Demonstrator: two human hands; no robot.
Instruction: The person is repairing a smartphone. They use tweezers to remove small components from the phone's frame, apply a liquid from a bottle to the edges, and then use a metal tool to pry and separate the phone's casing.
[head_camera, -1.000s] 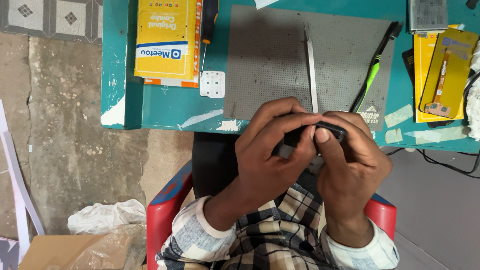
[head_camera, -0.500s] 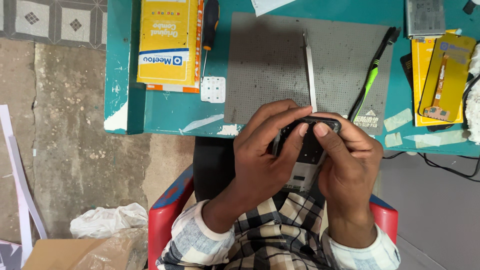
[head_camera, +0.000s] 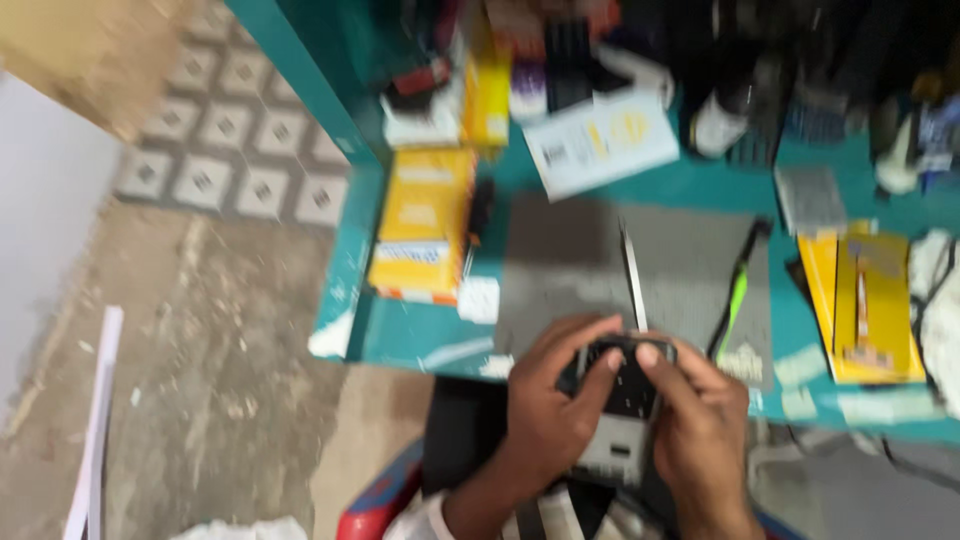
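The view is now tilted up and blurred, so more of the teal table (head_camera: 420, 335) and its back shelf shows than before. Both hands stay at the table edge: the left hand (head_camera: 548, 410) and the right hand (head_camera: 700, 430) hold the small dark device (head_camera: 622, 395) between them (thumbs on top), just below the grey mat (head_camera: 570, 265).

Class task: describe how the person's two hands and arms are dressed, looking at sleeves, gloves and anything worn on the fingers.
Both the left hand and right hand are bare, with no gloves. A light sleeve cuff shows at the left wrist. The picture is too blurred to tell whether rings are worn.
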